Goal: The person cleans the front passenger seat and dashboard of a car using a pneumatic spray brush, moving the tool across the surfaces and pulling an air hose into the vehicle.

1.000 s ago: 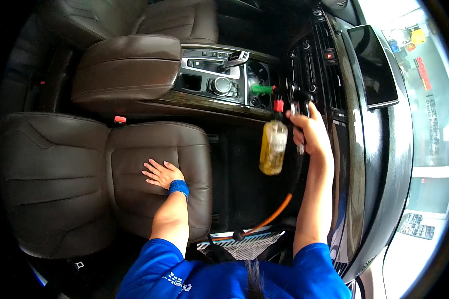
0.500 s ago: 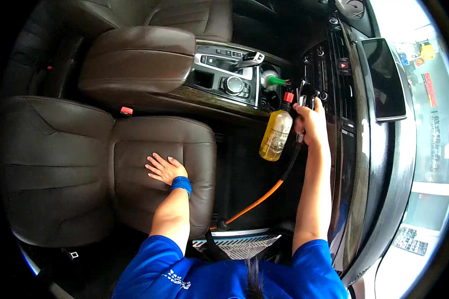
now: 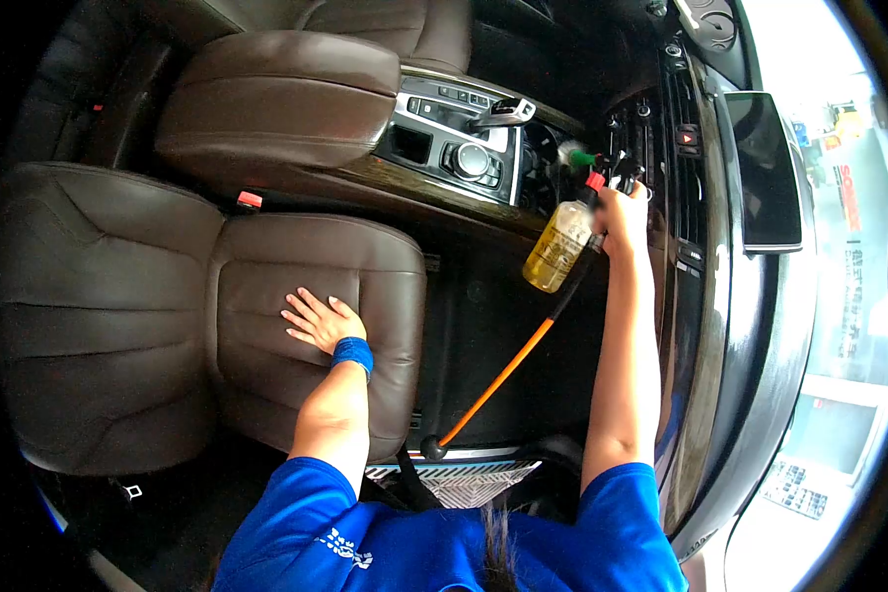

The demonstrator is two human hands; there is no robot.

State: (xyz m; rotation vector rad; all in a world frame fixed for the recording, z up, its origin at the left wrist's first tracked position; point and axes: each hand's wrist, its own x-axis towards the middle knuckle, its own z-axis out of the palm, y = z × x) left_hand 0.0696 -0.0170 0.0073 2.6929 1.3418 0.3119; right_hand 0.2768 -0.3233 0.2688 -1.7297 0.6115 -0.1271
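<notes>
My left hand (image 3: 324, 322) lies flat with spread fingers on the brown leather seat (image 3: 296, 257). A blue band circles that wrist. In my right hand (image 3: 622, 219) is a spray gun (image 3: 624, 180), its fingers wrapped round the handle. A bottle of yellow liquid (image 3: 559, 247) with a red collar hangs tilted from the gun. The gun's green nozzle (image 3: 584, 158) points toward the cup holder area beside the gear lever. An orange and black hose (image 3: 503, 375) runs down from my right hand.
The centre console (image 3: 464, 138) with gear lever and round knob lies ahead, beside the brown armrest (image 3: 276, 99). The dashboard and a dark screen (image 3: 768, 178) stand at the right. A metal door sill (image 3: 474, 481) is near my body.
My right hand has moved slightly forward with the spray gun, and the bottle is more tilted. The hose looks straighter. The view has shifted a little; my left hand stays on the seat.
</notes>
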